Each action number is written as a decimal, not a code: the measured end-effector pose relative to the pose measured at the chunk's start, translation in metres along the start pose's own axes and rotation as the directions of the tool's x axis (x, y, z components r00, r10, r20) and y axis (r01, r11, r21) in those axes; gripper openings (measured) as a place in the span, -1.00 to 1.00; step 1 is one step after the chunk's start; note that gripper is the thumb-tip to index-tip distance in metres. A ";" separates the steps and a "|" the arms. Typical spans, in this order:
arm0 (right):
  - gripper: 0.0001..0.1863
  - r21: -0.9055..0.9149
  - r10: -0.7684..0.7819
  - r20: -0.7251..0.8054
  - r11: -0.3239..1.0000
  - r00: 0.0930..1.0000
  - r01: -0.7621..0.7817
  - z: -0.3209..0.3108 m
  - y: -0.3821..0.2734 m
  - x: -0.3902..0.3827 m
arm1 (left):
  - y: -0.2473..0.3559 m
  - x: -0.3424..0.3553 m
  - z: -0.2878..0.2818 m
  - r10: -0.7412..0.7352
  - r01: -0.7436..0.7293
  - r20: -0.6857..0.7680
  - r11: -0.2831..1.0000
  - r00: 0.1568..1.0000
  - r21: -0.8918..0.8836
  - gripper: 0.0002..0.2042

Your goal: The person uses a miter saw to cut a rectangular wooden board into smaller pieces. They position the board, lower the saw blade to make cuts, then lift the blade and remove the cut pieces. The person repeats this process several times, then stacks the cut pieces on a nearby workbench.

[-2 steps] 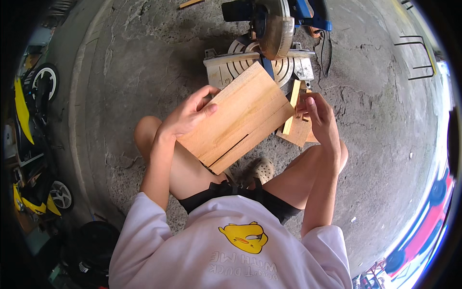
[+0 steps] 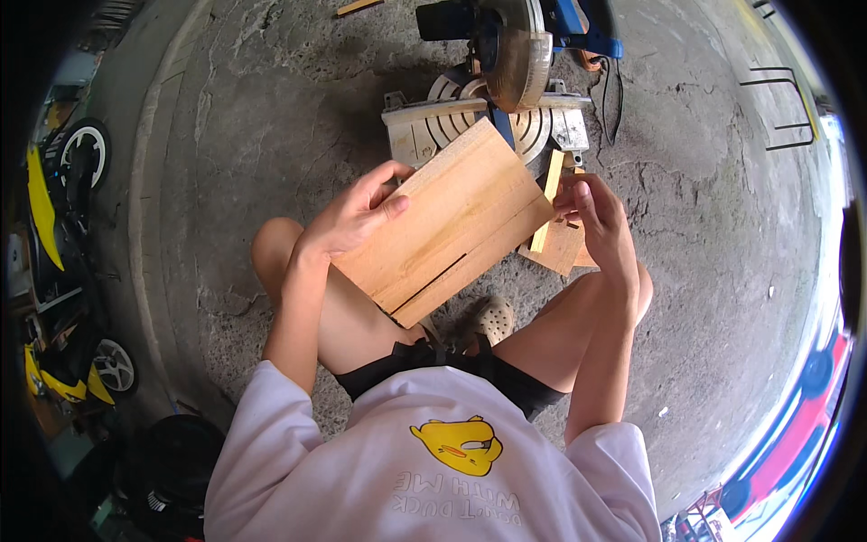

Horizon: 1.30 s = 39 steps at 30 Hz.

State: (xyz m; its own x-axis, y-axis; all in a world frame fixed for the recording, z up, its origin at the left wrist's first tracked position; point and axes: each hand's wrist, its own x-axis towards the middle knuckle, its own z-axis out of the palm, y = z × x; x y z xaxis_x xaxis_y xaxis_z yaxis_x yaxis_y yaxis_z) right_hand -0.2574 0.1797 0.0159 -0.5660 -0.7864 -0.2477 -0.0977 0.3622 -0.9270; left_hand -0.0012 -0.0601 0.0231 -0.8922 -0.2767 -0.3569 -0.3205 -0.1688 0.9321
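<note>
A flat, light-brown wooden board [image 2: 442, 226] is tilted over my lap, with a dark narrow line along its near right part. My left hand [image 2: 357, 212] grips its left edge, thumb on the top face and fingers beneath. Close to the board's right corner is my right hand [image 2: 601, 217], its fingers curled in toward the thumb. Whatever those fingers hold, if anything, is too small to make out, and I cannot tell whether they touch the corner. A narrow wooden strip [image 2: 547, 203] and a wooden offcut [image 2: 555, 251] lie beneath and beside the right hand.
Beyond the board stands a blue miter saw [image 2: 519, 63] on its metal base [image 2: 415, 140], its cord [image 2: 616, 117] hanging at the right. Another wood strip [image 2: 358, 7] lies on the concrete floor [image 2: 271, 126] at the far side. A yellow-and-black motorcycle [image 2: 54, 226] is at the left.
</note>
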 end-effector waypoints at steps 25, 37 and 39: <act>-0.49 0.843 0.520 -0.017 0.467 0.854 -0.267 0.110 0.056 -0.033 | -0.077 0.054 0.008 0.022 -0.140 -0.816 0.987 0.578 -0.073 -0.51; -0.36 0.945 0.612 -0.096 0.304 0.785 -0.121 0.145 0.056 -0.036 | -0.121 0.079 0.095 -0.429 0.171 -0.319 0.782 0.845 -0.599 -0.67; -0.43 0.938 0.607 -0.110 0.326 0.787 -0.120 0.146 0.055 -0.040 | -0.123 0.079 0.095 -0.403 0.128 -0.318 0.767 0.858 -0.628 -0.67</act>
State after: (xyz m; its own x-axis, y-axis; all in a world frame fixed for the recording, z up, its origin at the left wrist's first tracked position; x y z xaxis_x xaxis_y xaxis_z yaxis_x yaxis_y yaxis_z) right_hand -0.1207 0.1581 -0.0665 -0.5949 -0.3434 -0.7268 0.8038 -0.2562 -0.5369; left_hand -0.0628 0.0282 -0.1141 -0.5352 -0.4702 -0.7018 -0.1599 -0.7594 0.6307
